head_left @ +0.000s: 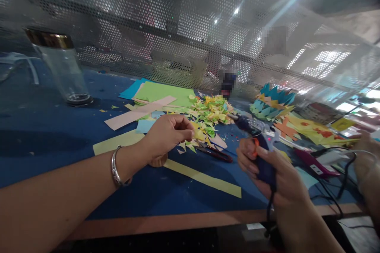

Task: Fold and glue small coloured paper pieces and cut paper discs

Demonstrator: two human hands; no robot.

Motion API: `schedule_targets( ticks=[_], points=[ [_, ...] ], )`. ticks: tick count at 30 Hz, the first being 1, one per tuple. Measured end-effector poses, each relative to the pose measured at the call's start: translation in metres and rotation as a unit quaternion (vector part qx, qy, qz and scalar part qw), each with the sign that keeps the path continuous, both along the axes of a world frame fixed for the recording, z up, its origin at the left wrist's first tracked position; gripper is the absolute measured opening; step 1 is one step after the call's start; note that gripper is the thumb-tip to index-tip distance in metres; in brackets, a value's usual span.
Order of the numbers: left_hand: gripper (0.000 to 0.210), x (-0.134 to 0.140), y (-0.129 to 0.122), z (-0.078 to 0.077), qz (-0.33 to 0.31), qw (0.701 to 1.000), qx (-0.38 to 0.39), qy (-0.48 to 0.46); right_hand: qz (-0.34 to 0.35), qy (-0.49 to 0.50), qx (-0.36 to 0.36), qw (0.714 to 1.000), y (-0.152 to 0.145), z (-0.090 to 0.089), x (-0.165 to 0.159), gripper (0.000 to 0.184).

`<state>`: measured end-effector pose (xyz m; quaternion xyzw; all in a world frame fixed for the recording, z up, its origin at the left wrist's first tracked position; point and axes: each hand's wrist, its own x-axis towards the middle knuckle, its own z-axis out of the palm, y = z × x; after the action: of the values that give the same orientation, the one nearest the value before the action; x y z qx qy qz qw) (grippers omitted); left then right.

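My right hand (261, 162) is wrapped round a dark blue hot glue gun (265, 172), a finger at its orange trigger. Its nozzle points left, over the table. My left hand (172, 132), a silver bangle at the wrist, is closed in a pinch. At its fingertips shows a small yellow paper piece (198, 132). Behind them lies a heap of green and yellow paper scraps (215, 108). Below my left hand, a pale yellow paper strip (204, 177) lies across the blue table, beside a brownish round object (158, 160). Dark red-handled snips (218, 154) lie between my hands.
A glass jar (63, 71) with a gold lid stands at the left. Green paper sheets (163, 93) and a pink strip (139, 112) lie behind my left hand. Paper crowns (271, 102), a magenta power strip (314, 163) and cables are at right, near another person's arm (368, 166).
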<state>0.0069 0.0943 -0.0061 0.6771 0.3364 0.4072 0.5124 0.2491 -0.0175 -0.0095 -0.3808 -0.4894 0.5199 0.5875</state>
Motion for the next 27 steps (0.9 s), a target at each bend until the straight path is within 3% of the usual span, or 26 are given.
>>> schedule_targets(
  ticks=[3,6,9,17,27],
  points=[
    [0.004,-0.002,0.004,-0.002,-0.001,0.998,0.051,0.042,-0.071,-0.158,-0.017,0.985,-0.003,-0.007,0.002,0.031],
    [0.004,-0.004,0.004,-0.003,-0.005,0.994,0.077,0.072,-0.127,-0.324,-0.028,0.937,-0.005,-0.013,0.005,0.045],
    [0.004,-0.004,0.003,-0.003,-0.007,0.993,0.086,0.086,-0.129,-0.428,-0.001,0.894,-0.006,-0.015,0.005,0.046],
    [0.005,-0.004,-0.002,0.002,-0.01,0.988,0.104,0.117,-0.176,-0.532,0.043,0.827,-0.008,-0.014,0.0,0.052],
    [0.006,-0.004,-0.003,0.001,-0.024,0.987,0.11,0.115,-0.166,-0.58,0.061,0.795,-0.008,-0.012,-0.001,0.048]
  ],
)
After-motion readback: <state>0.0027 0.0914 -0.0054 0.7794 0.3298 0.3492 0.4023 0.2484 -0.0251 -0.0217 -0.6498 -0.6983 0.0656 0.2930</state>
